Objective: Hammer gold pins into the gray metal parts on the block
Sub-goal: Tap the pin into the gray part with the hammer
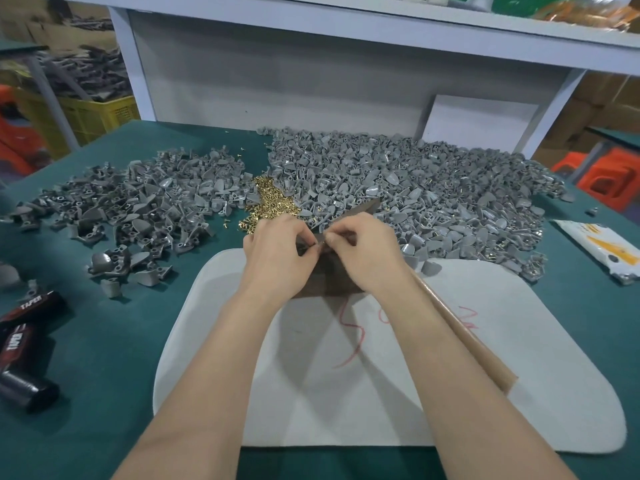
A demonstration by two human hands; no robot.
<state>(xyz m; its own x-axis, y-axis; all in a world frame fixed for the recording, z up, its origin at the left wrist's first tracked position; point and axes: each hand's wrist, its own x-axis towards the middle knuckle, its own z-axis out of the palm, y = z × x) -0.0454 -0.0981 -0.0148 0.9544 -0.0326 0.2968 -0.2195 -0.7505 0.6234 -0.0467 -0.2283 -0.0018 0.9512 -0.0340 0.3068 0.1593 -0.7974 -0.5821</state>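
My left hand and my right hand meet fingertip to fingertip over a dark brown block on the white pad. Between them they pinch a small gray metal part. Whether a pin is in it is too small to tell. A hammer runs under my right hand and wrist. Its wooden handle slants toward the lower right, and its head pokes out beyond my fingers. A heap of gold pins lies just behind my left hand. Piles of gray metal parts spread to the left and right.
The white felt pad with red scribbles lies on the green table. Black cans lie at the left edge and a white-and-yellow packet at the right. A white shelf frame stands behind the piles.
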